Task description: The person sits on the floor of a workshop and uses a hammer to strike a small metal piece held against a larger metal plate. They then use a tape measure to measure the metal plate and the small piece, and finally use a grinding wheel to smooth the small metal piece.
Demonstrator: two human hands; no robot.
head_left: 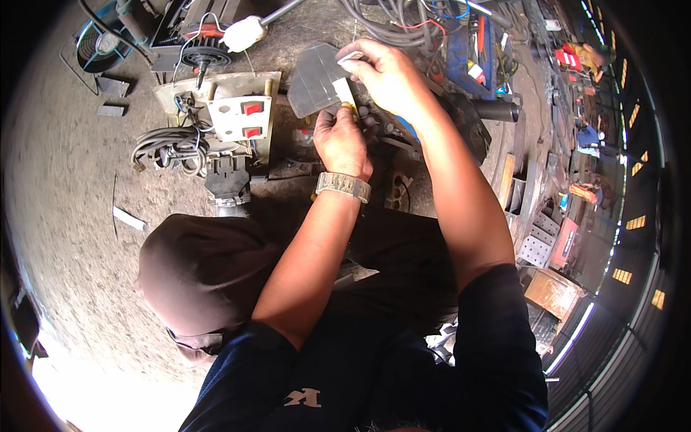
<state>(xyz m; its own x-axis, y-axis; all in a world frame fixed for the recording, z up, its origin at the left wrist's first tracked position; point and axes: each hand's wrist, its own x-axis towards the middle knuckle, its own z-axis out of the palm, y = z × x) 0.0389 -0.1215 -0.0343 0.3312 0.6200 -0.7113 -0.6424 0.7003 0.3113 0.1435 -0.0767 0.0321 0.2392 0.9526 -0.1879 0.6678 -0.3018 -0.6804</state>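
A dark grey flat metal plate (311, 81) with angled corners and a thin pale line across it lies on the workbench, beyond my hands. My left hand (341, 141), with a metal-band watch at the wrist, is closed at the plate's near right edge. Its fingers grip a short pale strip (343, 90) with something yellow at its lower end; the strip overlaps the plate. Above the plate's right side, my right hand (384, 72) pinches a small flat white piece (350, 57). What kind of thing either piece is, I cannot make out.
Left of the plate stands a panel with two red switches (251, 109), with coiled grey cable (173, 147) beside it. More cables (403, 25) lie at the back. A blue tool tray (468, 54) is at the back right. Other people are farther off at the right.
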